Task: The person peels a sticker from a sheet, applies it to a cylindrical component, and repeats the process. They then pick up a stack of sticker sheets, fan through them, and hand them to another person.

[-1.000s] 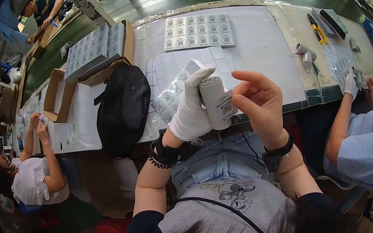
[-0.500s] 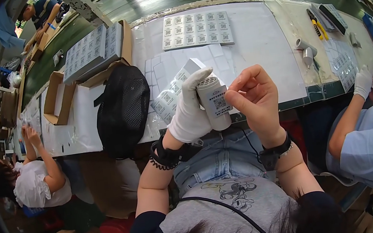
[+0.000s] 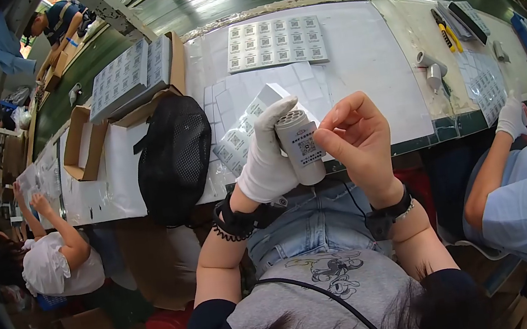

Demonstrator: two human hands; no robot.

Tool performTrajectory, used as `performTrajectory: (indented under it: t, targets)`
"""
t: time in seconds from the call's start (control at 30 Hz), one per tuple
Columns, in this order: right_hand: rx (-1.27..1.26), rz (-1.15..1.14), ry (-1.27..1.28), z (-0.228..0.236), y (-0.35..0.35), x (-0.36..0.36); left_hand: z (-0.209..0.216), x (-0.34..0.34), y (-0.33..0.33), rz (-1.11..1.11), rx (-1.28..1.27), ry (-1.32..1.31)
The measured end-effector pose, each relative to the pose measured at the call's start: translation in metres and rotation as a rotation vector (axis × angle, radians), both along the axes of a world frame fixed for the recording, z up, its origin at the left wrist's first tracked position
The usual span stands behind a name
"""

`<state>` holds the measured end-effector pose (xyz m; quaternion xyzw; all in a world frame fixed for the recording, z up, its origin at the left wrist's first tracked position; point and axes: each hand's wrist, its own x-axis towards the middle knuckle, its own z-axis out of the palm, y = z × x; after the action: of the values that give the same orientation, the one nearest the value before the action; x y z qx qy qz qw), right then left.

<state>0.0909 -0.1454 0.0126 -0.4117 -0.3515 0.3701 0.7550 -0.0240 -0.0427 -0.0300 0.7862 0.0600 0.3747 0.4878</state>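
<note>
Gloved left hand [image 3: 269,157] grasps pale cylinder [image 3: 309,173], held right of black mesh bag [image 3: 175,157]. Bare right hand [image 3: 366,150], farther right of bag, sets fingers at edge of label [image 3: 309,146]; whether pinching or merely pressing, cannot tell. Good practice, seemingly: cylinder steady, label square to its length, pressure worked across curve against creases. Label, angled aside one second ago, now shows nearly face-on.
</note>
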Motion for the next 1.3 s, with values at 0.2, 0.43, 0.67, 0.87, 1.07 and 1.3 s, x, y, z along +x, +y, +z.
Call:
performTrajectory:
  t: [0.2,0.43,0.67,0.87,1.07,1.3]
  targets:
    - [0.033,-0.035,-0.095,-0.003,0.0,-0.001,-0.001,0.0,-0.001,0.007,-0.01,0.003]
    - [0.044,-0.175,-0.401,-0.004,-0.001,-0.002,0.001,0.002,0.0,0.022,0.056,-0.018]
    - [0.114,-0.341,-0.921,-0.009,-0.008,0.009,0.004,0.003,0.001,0.05,0.059,-0.007]
    - [-0.072,-0.313,-1.333,-0.018,-0.005,-0.011,0.003,0.004,0.0,0.102,0.032,0.0]
    - [-0.043,-0.13,-1.089,-0.031,-0.001,0.003,0.008,0.0,0.001,0.106,0.001,0.062]
    - [-0.075,-0.135,-1.177,-0.013,-0.001,-0.008,0.016,-0.003,0.004,0.248,0.142,0.245]
